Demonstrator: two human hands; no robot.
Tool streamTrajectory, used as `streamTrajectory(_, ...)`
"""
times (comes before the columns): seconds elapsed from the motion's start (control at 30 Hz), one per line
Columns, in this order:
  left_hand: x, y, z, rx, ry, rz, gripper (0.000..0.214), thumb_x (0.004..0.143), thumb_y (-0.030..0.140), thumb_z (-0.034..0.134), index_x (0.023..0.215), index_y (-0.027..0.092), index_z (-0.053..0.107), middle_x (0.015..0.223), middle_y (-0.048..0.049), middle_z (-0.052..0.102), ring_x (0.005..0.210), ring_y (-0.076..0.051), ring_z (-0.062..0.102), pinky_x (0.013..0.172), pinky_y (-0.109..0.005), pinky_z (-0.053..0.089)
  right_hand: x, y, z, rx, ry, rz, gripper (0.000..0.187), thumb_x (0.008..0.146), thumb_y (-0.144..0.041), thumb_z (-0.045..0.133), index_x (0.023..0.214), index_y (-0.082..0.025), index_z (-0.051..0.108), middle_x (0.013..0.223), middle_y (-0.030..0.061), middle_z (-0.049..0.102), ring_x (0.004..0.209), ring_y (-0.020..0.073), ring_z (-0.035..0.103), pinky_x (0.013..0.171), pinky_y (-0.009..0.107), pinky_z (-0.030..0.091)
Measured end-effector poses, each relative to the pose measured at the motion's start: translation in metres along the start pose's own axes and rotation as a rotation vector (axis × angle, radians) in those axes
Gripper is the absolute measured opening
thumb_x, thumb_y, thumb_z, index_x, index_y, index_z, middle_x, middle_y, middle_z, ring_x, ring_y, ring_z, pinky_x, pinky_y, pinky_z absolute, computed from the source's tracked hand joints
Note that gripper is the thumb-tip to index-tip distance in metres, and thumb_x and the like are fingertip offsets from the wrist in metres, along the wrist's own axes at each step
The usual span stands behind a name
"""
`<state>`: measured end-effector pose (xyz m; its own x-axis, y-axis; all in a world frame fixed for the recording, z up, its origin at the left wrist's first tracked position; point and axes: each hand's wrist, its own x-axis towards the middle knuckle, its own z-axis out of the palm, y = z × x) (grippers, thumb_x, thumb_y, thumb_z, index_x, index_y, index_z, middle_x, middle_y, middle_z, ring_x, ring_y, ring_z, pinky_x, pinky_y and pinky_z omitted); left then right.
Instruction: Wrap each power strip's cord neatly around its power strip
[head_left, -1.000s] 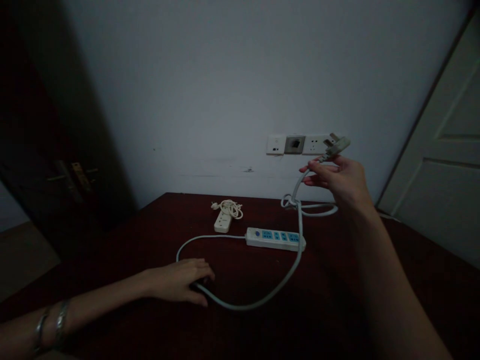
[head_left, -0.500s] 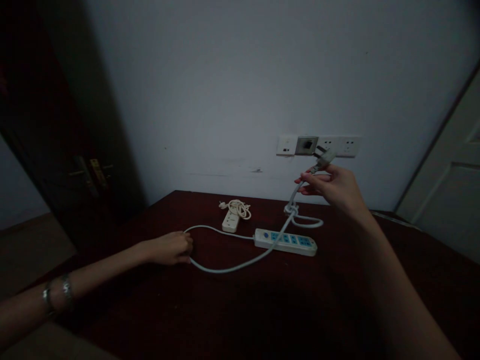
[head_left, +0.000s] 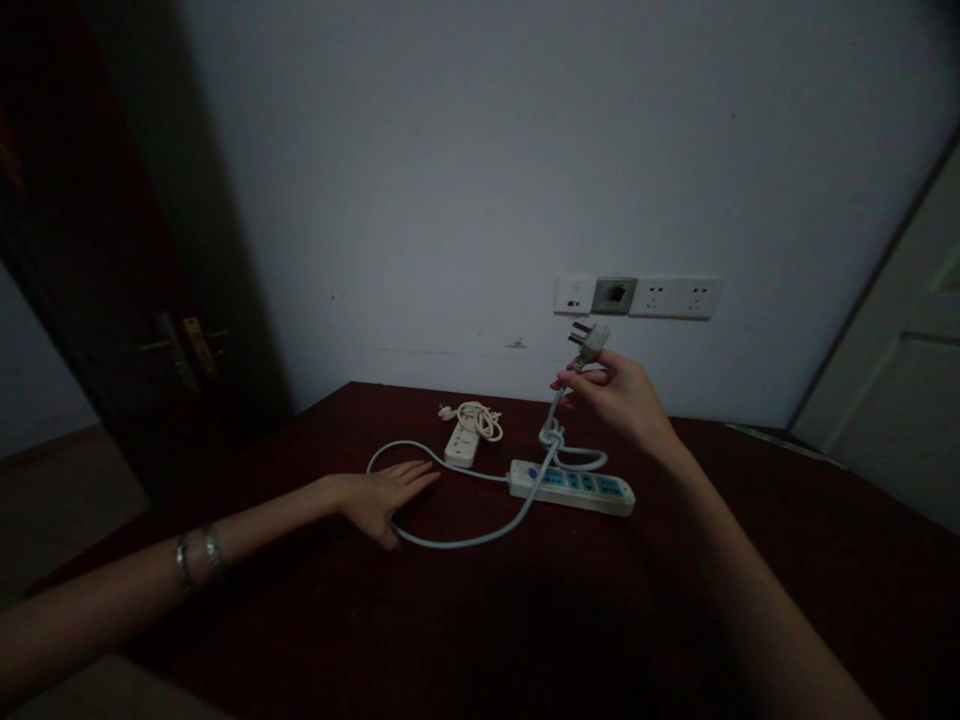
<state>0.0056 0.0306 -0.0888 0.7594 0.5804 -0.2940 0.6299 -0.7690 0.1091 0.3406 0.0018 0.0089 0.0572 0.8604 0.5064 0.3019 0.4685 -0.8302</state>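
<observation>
Between the fingertips of my right hand (head_left: 619, 395) is the plug (head_left: 591, 343), gripped where its cord begins, with its prongs pointing up and left. Below it the white cord (head_left: 465, 545) hangs in a knot (head_left: 551, 437) with a small loop. From there the cord curves left and back to a white power strip (head_left: 570, 487) with blue sockets, which lies on the table. My left hand (head_left: 386, 497) rests palm down on the cord's far-left bend, fingers spread, covering part of the cord.
A smaller white power strip (head_left: 460, 447) with a bundled cord (head_left: 480, 420) lies behind on the dark red table (head_left: 465, 640). Wall sockets (head_left: 671, 297) sit above the table's back edge. A dark door (head_left: 97, 300) stands left, a pale door (head_left: 900, 370) right.
My right hand has moved left and down with the plug, bringing the knot along. The left hand has shifted right, opening from a closed grip on the cord to a flat spread.
</observation>
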Motion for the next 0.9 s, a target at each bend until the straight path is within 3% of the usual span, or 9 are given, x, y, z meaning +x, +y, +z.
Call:
streamTrajectory(0.17,0.025,0.023,0.008,-0.044,0.054,0.076,0.107,0.063,0.04,0.066,0.143,0.001,0.007,0.148,-0.0288,0.002,0.138,-0.039,0.006,0.109,-0.052,0.018,-0.002,-0.002,0.001,-0.016,-0.042,0.003,0.027,0.073,-0.036,0.064,0.085,-0.015,0.054,0.076,0.0092,0.07,0.054,0.0143,0.063,0.05,0.027,0.053)
streamTrajectory(0.4,0.047,0.008,0.003,-0.01,0.049,0.059,0.108,0.062,0.037,0.065,0.143,0.001,0.004,0.149,-0.0273,0.004,0.138,-0.037,0.007,0.11,-0.046,0.022,-0.002,-0.004,0.0,0.039,-0.079,-0.006,0.027,0.072,-0.036,0.065,0.085,-0.016,0.053,0.075,0.0083,0.069,0.055,0.0151,0.064,0.051,0.029,0.053)
streamTrajectory(0.53,0.047,0.007,-0.001,0.031,0.118,0.102,0.103,0.062,0.037,0.067,0.143,0.005,0.011,0.149,-0.0257,0.014,0.137,-0.038,0.016,0.108,-0.047,0.023,-0.004,-0.008,-0.003,0.075,-0.095,0.012,0.028,0.071,-0.036,0.066,0.086,-0.015,0.054,0.076,0.0085,0.069,0.055,0.0152,0.064,0.052,0.029,0.054)
streamTrajectory(0.67,0.046,0.007,-0.002,0.062,0.212,0.145,0.09,0.063,0.032,0.067,0.138,0.011,0.024,0.141,-0.0209,0.033,0.127,-0.035,0.035,0.103,-0.043,0.032,-0.007,-0.013,-0.005,0.084,-0.123,0.018,0.027,0.071,-0.035,0.066,0.085,-0.015,0.055,0.075,0.0072,0.069,0.054,0.0138,0.063,0.054,0.028,0.054)
streamTrajectory(0.77,0.047,0.001,-0.001,0.105,0.246,0.073,0.07,0.067,0.034,0.064,0.128,0.01,0.038,0.125,-0.0179,0.047,0.114,-0.032,0.047,0.096,-0.041,0.039,-0.008,-0.013,-0.004,0.082,-0.151,0.023,0.025,0.072,-0.034,0.067,0.084,-0.016,0.055,0.073,0.0061,0.069,0.054,0.0132,0.063,0.053,0.026,0.054)
streamTrajectory(0.9,0.049,-0.014,-0.001,0.145,0.291,-0.069,0.062,0.072,0.04,0.06,0.12,0.005,0.043,0.121,-0.0206,0.049,0.112,-0.031,0.049,0.094,-0.041,0.038,-0.008,-0.009,-0.001,0.093,-0.184,0.023,0.023,0.071,-0.031,0.067,0.085,-0.017,0.055,0.072,0.0048,0.068,0.055,0.0131,0.064,0.051,0.025,0.053)
